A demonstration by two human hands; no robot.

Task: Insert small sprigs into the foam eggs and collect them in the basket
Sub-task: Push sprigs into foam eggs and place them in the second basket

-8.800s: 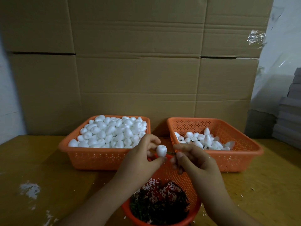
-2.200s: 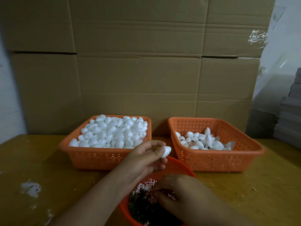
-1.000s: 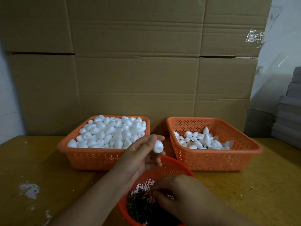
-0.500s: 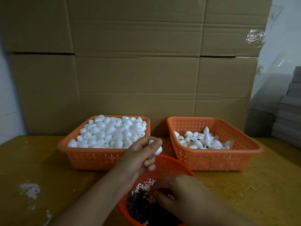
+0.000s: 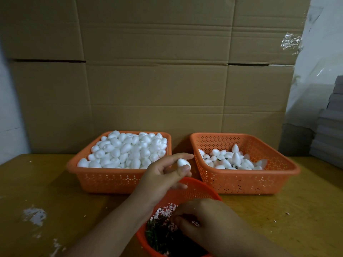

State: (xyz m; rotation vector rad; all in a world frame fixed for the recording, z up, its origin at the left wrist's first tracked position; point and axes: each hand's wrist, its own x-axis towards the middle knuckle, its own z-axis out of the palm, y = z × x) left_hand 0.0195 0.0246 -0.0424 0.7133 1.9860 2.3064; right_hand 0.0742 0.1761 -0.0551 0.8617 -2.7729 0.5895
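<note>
Left hand (image 5: 161,174) grip: I see thumb and fingertips pinching one small white foam egg (image 5: 183,162), held above the far rim of the round orange mesh bowl (image 5: 196,190). Right hand (image 5: 207,219) is down in that bowl, fingers curled onto the dark green sprigs with pink-white tips (image 5: 163,230); I cannot tell whether it pinches one. Rectangular orange plastic basket (image 5: 111,179) at left, heaped with plain foam eggs. Second orange basket (image 5: 250,180) at right, partly filled with eggs, just beside the held egg. All on the yellow-brown wooden table (image 5: 55,210), brown cardboard boxes (image 5: 157,80) behind.
</note>
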